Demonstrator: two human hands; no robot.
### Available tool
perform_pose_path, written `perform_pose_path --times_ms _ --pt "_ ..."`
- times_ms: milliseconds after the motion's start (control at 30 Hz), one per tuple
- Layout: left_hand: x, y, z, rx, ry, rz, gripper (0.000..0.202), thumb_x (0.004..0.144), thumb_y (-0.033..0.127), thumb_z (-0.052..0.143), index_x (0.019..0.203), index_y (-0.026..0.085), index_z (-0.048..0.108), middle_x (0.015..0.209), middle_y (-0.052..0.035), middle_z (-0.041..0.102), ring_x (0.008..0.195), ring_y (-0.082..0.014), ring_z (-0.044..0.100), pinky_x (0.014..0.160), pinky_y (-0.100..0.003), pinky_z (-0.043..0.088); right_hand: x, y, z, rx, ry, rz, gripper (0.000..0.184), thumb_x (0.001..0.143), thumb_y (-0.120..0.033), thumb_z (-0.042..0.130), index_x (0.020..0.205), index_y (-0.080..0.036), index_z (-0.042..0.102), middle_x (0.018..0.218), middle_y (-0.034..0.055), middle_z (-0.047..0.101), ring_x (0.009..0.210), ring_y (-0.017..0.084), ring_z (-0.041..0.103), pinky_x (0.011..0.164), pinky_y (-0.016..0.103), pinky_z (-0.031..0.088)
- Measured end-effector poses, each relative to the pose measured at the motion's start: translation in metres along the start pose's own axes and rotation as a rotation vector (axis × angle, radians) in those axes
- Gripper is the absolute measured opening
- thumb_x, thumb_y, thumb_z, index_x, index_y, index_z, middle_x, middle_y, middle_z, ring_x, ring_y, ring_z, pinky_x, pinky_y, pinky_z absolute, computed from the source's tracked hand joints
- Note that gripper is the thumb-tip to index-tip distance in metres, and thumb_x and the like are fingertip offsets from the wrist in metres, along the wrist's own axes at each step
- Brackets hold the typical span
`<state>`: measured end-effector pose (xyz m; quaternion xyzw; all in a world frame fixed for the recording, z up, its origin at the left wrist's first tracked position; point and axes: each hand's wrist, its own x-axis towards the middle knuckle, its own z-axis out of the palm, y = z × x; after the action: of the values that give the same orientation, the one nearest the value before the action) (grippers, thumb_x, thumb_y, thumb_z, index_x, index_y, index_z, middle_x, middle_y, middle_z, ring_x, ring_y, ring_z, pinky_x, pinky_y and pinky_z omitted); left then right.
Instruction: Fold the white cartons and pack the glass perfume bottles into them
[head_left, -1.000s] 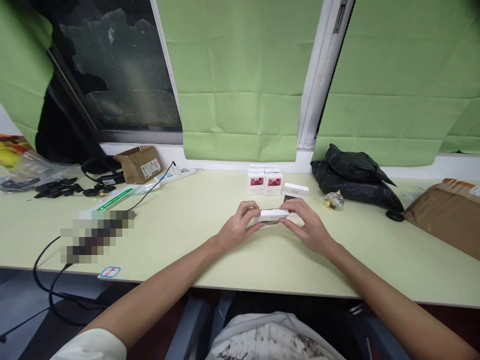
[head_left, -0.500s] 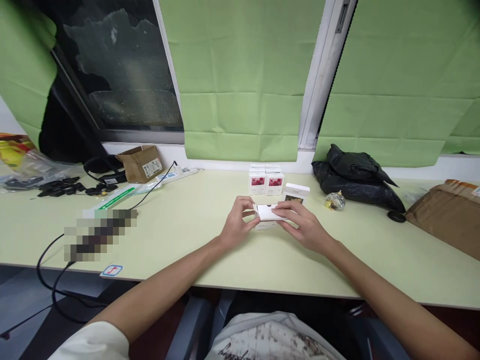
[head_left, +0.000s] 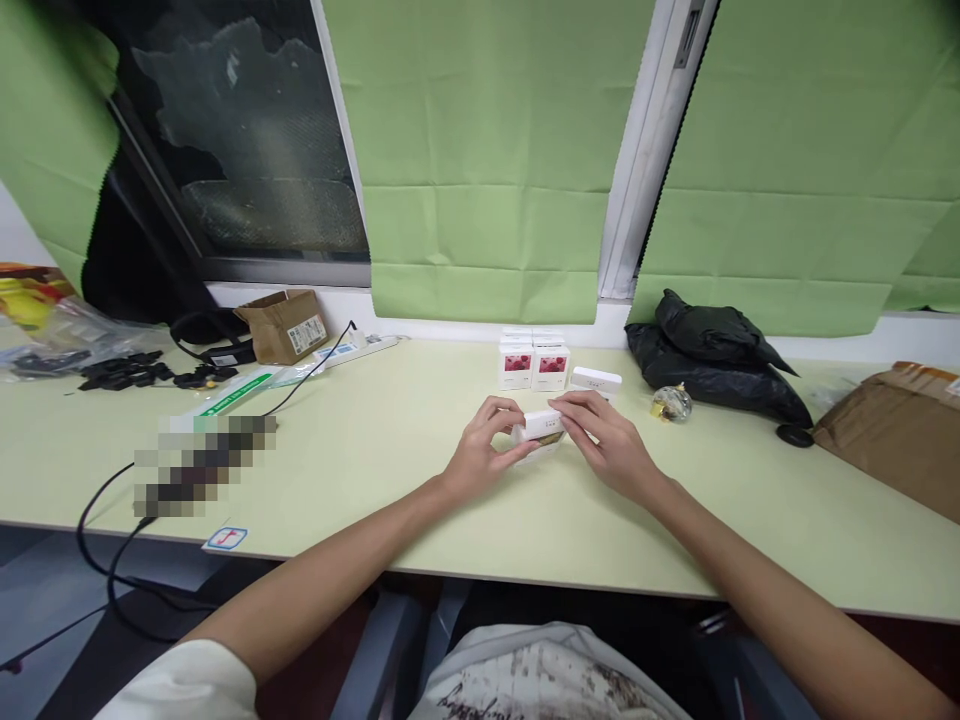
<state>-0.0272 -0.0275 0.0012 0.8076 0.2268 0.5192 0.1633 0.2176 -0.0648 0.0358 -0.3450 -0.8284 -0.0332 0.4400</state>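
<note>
Between my two hands is a small white cardboard box [head_left: 541, 424], with a strip of small print on its upper face and a dark picture on the side below. My left hand [head_left: 484, 447] grips its left end, thumb underneath and fingers above. At the right end, my right hand [head_left: 609, 440] pinches the box with bent fingers. Just behind my right hand stands another white box [head_left: 596, 380], partly hidden by my fingers. Farther back, several white boxes with red pictures [head_left: 534, 365] stand in rows. Part of a white surface shows below the held box; I cannot tell what it belongs to.
A glass ornament [head_left: 671, 403] and black plastic bags [head_left: 716, 360] lie to the right, with a large cardboard box [head_left: 892, 435] beyond. At the left are a small open carton [head_left: 285, 328], a power strip [head_left: 360, 350], black cables [head_left: 112, 560] and black parts [head_left: 124, 372].
The box's top flap has been folded down, and its upper face with print now shows. My right fingers have moved from lying over the top to pinching the right end.
</note>
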Motion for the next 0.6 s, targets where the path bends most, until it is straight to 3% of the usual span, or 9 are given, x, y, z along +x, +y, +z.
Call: perform_pose_path --times_ms 100,167,267,367,467,600 --pt "0.004 0.005 0.002 -0.102 -0.113 -0.171 0.071 0.083 0.044 0.085 0.142 0.030 0.049 0.136 -0.0103 0.058 0.101 -0.0195 0.064 0.085 -0.037 0.058 0.002 0.000 -0.007 0.008 -0.105 -0.004 0.042 0.108 -0.021 0.047 0.146 -0.033 0.057 0.125 0.0087 0.068 0.116 0.025 0.066 0.095 0.042 0.056" --pt "0.009 0.006 0.001 -0.112 -0.265 -0.261 0.087 0.082 0.051 0.084 0.154 0.033 0.040 0.148 -0.0130 0.052 0.112 -0.0239 0.062 0.093 -0.041 0.057 0.000 0.002 -0.011 0.029 -0.133 0.003 0.039 0.108 -0.021 0.046 0.143 -0.033 0.059 0.124 0.0084 0.069 0.114 0.025 0.066 0.093 0.042 0.056" --pt "0.019 0.005 -0.004 -0.135 -0.505 -0.300 0.079 0.089 0.055 0.076 0.158 0.035 0.043 0.144 -0.0128 0.059 0.131 -0.0313 0.056 0.105 -0.048 0.052 -0.005 0.005 -0.014 0.065 -0.110 0.028 0.031 0.108 -0.022 0.046 0.131 -0.033 0.065 0.127 0.0082 0.068 0.119 0.026 0.065 0.099 0.045 0.055" --pt "0.025 0.002 -0.008 -0.222 -0.632 -0.273 0.073 0.094 0.051 0.071 0.160 0.036 0.042 0.137 -0.0121 0.065 0.127 -0.0296 0.060 0.099 -0.044 0.055 -0.011 0.005 -0.013 0.115 -0.102 0.075 0.027 0.108 -0.025 0.048 0.122 -0.032 0.069 0.134 0.0089 0.065 0.125 0.028 0.062 0.104 0.050 0.054" --pt "0.023 0.001 -0.008 -0.205 -0.579 -0.249 0.069 0.089 0.048 0.077 0.153 0.038 0.052 0.132 -0.0101 0.067 0.117 -0.0268 0.065 0.092 -0.041 0.058 -0.015 0.000 -0.010 0.250 -0.084 0.188 0.021 0.106 -0.032 0.052 0.116 -0.032 0.071 0.133 0.0098 0.064 0.124 0.029 0.062 0.101 0.051 0.057" --pt "0.015 0.008 0.001 -0.155 -0.410 -0.247 0.064 0.082 0.047 0.084 0.140 0.032 0.062 0.133 -0.0102 0.065 0.121 -0.0281 0.064 0.099 -0.043 0.056 -0.017 -0.005 -0.003 0.511 -0.009 0.409 0.017 0.098 -0.043 0.066 0.106 -0.028 0.069 0.126 0.0088 0.062 0.117 0.026 0.064 0.096 0.045 0.060"
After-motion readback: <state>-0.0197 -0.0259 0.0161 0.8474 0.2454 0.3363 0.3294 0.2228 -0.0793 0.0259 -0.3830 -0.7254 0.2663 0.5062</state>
